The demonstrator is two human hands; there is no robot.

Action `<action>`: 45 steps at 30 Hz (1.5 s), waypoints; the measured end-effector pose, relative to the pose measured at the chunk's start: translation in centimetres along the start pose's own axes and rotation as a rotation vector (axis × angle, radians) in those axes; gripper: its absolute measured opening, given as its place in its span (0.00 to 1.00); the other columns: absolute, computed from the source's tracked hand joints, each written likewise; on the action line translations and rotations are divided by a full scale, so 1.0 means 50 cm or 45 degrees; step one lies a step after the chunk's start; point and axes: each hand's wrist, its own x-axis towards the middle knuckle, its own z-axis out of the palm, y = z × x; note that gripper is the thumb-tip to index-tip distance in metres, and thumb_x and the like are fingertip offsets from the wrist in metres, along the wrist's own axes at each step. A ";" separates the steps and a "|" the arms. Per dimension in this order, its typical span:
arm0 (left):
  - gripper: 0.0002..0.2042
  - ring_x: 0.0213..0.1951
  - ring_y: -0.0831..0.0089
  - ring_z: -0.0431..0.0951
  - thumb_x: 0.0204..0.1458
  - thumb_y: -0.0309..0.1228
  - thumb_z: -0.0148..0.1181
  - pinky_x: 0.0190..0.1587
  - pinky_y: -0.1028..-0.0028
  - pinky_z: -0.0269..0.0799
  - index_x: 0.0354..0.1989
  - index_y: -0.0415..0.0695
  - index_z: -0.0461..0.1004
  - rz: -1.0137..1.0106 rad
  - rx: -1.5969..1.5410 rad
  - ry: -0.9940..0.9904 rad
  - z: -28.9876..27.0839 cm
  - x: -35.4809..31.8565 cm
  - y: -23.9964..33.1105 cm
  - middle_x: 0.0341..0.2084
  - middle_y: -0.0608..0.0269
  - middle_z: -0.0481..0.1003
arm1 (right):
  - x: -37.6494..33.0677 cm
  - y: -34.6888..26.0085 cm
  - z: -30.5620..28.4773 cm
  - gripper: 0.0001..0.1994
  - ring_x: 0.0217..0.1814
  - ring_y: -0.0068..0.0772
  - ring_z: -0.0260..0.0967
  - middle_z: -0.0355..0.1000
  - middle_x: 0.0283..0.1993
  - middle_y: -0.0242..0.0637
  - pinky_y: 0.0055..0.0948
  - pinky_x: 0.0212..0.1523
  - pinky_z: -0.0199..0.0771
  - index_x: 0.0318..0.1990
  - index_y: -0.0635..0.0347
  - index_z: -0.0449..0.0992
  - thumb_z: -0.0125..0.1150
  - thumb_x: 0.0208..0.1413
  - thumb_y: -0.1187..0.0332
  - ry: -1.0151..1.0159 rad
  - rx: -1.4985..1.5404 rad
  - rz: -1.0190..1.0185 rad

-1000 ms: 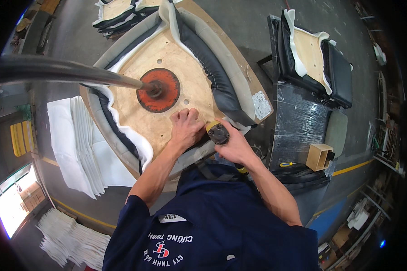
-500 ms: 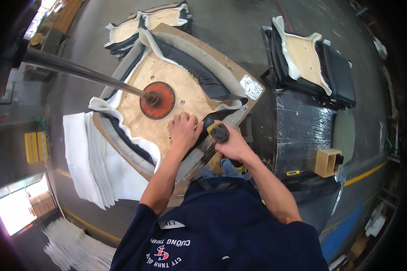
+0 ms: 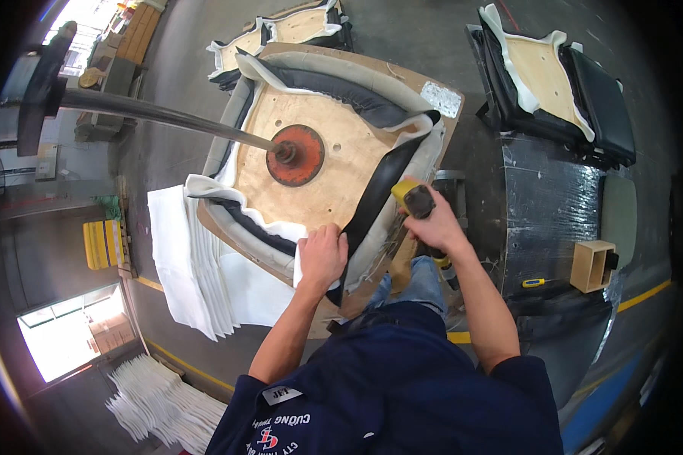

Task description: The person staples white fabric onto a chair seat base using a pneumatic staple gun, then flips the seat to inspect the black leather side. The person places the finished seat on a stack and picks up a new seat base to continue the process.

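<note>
Near the frame's centre, the left hand (image 3: 322,256) is pinching the black seat cover (image 3: 379,189). Right of centre, the right hand (image 3: 440,226) is grasping a yellow-and-black tool (image 3: 416,200).

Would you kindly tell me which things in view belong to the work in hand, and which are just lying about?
In use:
Yellow-and-black handheld power tool, apparently a staple gun
Plywood panel, with black cover and white padding
Red disc on metal rod, against the panel

Apparently just lying about:
Small yellow tool
Open wooden box
Cardboard carton
</note>
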 end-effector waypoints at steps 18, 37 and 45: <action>0.11 0.48 0.56 0.67 0.54 0.45 0.68 0.49 0.53 0.59 0.31 0.52 0.84 0.144 -0.222 0.256 0.046 0.047 -0.057 0.38 0.62 0.71 | -0.054 -0.011 0.145 0.43 0.26 0.24 0.72 0.78 0.47 0.38 0.26 0.27 0.76 0.76 0.50 0.58 0.61 0.50 0.84 -0.195 -0.091 0.280; 0.10 0.50 0.52 0.66 0.49 0.41 0.69 0.52 0.52 0.59 0.30 0.48 0.82 0.135 -0.349 0.302 0.068 0.068 -0.072 0.42 0.56 0.67 | 0.022 -0.082 0.242 0.35 0.20 0.26 0.71 0.74 0.36 0.36 0.29 0.21 0.73 0.70 0.56 0.64 0.57 0.50 0.81 -0.135 -0.475 0.405; 0.12 0.53 0.56 0.66 0.52 0.42 0.69 0.54 0.54 0.60 0.41 0.51 0.78 0.138 -0.195 0.236 0.041 0.055 -0.083 0.44 0.60 0.69 | -0.013 -0.048 0.120 0.38 0.24 0.26 0.73 0.77 0.41 0.37 0.29 0.23 0.75 0.73 0.53 0.62 0.59 0.52 0.82 -0.048 -0.165 0.257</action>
